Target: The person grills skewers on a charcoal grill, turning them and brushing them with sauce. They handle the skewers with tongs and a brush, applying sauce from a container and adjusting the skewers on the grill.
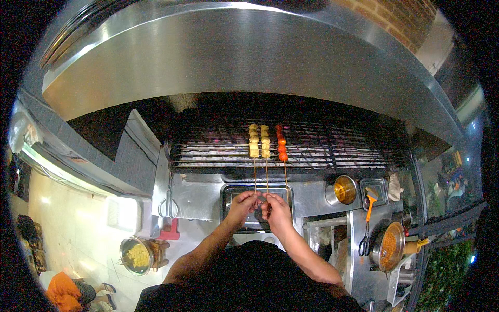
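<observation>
Two skewers of pale chunks, a left one (pixel 253 148) and a middle one (pixel 265 148), lie side by side over the charcoal grill grate (pixel 210 153). My left hand (pixel 242 206) pinches the stick of the left skewer between thumb and fingers. The middle skewer's stick is in the fingertips of my right hand (pixel 278 212). Just to the right, a skewer of small red tomatoes (pixel 282 148) rests on the grate, its stick reaching back beside my right hand. Beneath both hands is a rectangular metal tray (pixel 223 199), partly hidden by them.
A steel hood (pixel 249 54) overhangs the grill. On the right stand a metal pot (pixel 331 194), an orange-handled brush (pixel 372 202) on a small tray, and a wide bowl (pixel 401 238). Scissors (pixel 168 208) lie left. A bowl of yellow pieces (pixel 137 255) and a seated person (pixel 64 290) are lower left.
</observation>
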`<state>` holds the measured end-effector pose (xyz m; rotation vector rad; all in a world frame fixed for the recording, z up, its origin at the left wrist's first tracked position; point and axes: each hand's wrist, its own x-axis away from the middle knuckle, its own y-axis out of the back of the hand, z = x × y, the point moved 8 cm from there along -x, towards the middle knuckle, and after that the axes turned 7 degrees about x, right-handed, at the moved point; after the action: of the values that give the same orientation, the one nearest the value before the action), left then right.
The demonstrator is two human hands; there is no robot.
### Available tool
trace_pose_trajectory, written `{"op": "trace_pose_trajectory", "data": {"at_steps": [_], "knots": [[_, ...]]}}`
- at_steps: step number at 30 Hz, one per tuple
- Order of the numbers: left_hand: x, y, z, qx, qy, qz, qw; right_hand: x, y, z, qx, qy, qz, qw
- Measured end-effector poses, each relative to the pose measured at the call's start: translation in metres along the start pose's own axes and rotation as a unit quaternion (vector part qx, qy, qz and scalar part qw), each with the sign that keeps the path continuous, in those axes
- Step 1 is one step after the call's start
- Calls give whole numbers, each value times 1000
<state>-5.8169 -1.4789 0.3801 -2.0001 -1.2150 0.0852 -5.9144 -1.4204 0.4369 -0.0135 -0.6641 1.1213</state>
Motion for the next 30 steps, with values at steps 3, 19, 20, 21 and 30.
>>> {"op": "trace_pose_trajectory", "data": {"at_steps": [3, 19, 20, 21, 30], "knots": [[1, 2, 1, 6, 6, -2, 1000, 1, 1, -2, 5, -3, -19, 1000], [6, -2, -7, -53, 21, -8, 998, -8, 5, -6, 31, 28, -5, 999], [5, -1, -6, -51, 22, -10, 998, -8, 5, -6, 29, 28, -5, 999], [4, -1, -6, -49, 23, -11, 998, -9, 6, -5, 28, 29, -5, 999], [45, 34, -6, -78, -65, -8, 995, 24, 2, -10, 28, -65, 33, 997]]}}
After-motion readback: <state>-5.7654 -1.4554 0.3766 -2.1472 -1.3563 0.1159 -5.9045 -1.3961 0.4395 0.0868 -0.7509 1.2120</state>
